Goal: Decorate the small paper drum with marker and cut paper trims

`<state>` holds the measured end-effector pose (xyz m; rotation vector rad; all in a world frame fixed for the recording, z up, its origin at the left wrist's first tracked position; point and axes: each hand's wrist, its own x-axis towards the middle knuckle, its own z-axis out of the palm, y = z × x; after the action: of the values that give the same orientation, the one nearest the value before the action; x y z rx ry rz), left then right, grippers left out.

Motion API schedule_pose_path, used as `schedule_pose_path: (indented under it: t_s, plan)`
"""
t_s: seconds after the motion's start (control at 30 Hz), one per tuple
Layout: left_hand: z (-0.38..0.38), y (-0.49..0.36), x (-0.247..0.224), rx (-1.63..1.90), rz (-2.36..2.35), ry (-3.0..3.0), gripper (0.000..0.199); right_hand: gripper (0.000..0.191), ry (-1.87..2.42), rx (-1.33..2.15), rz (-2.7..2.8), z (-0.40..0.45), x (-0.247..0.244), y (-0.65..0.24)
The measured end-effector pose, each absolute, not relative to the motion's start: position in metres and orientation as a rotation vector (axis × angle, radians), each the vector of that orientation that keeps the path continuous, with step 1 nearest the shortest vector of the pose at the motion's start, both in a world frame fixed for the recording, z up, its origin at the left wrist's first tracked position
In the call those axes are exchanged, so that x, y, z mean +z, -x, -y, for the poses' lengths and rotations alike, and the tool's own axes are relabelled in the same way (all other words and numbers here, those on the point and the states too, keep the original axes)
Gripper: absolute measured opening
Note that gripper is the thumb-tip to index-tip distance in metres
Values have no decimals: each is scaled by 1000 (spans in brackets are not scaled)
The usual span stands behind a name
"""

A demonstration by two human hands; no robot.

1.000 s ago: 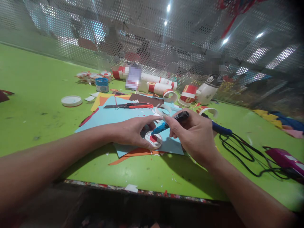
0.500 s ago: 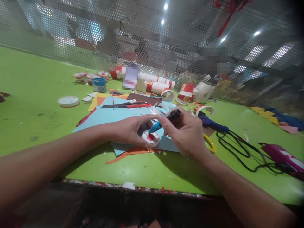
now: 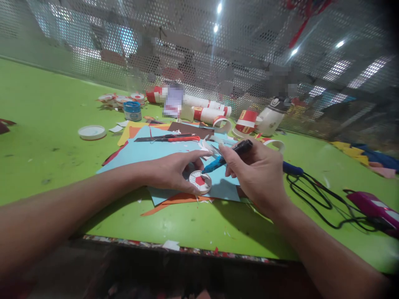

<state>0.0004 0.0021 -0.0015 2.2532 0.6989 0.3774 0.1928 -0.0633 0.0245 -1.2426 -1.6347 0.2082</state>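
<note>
My left hand [image 3: 170, 169] curls its thumb and fingers around a small round white disc [image 3: 200, 181], steadying it on the light-blue paper [image 3: 168, 151]. A red centre and dark dividing lines mark the disc's top, with small dots in some of its sections. In my right hand [image 3: 258, 176] is a marker pen [image 3: 238, 151], black at the rear and blue toward its tip. Tilted down to the left, its tip is at the disc's upper edge; whether it touches cannot be made out. Behind the hands lies a red-handled cutter [image 3: 183, 139].
Beyond the papers stand a blue paint jar [image 3: 132, 111], a white lid [image 3: 92, 132] and red-and-white paper cups [image 3: 246, 122]. A blue-handled tool [image 3: 292, 168], a black cord [image 3: 311, 199] and a magenta device [image 3: 374, 205] occupy the right side of the green table [image 3: 124, 232].
My right hand has shifted right with the marker, and the tip has moved from the disc's upper left toward its upper middle. My left hand stays around the disc.
</note>
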Motion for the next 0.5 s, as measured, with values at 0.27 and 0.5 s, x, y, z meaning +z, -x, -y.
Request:
schedule_pose_path:
  t_s: [0.27, 0.5]
  plan:
    - [-2, -1, -1, 365, -719, -2243, 88, 30, 1244, 245, 1678, 63, 21, -192]
    - [-2, 0, -2, 361, -715, -2244, 84, 30, 1230, 257, 1703, 64, 21, -192]
